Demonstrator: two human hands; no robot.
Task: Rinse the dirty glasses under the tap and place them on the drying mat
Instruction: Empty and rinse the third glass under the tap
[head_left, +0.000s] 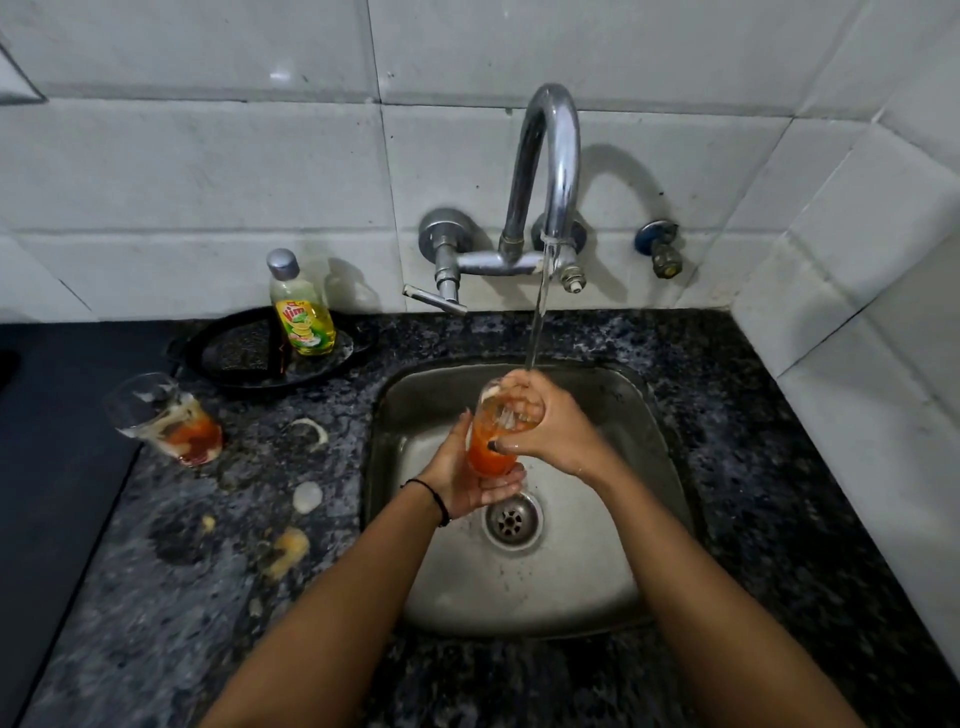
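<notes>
Over the steel sink (597, 597) I hold a dirty glass (491, 454) with orange-red residue in its lower half, under the running tap (550, 156). My left hand (467, 478) cups the glass's base from below. My right hand (545, 426) grips its upper part, with fingers over the rim where the water stream lands. A second dirty glass (166, 421), smeared with red and white residue, stands tilted on the granite counter (156, 597) at the left, beside a dark mat (52, 441).
A yellow dish-soap bottle (301, 306) stands on a black round tray (260, 353) with a scrub pad behind the sink's left side. Food scraps (288, 551) and onion pieces lie on the counter. Tiled walls close in behind and on the right.
</notes>
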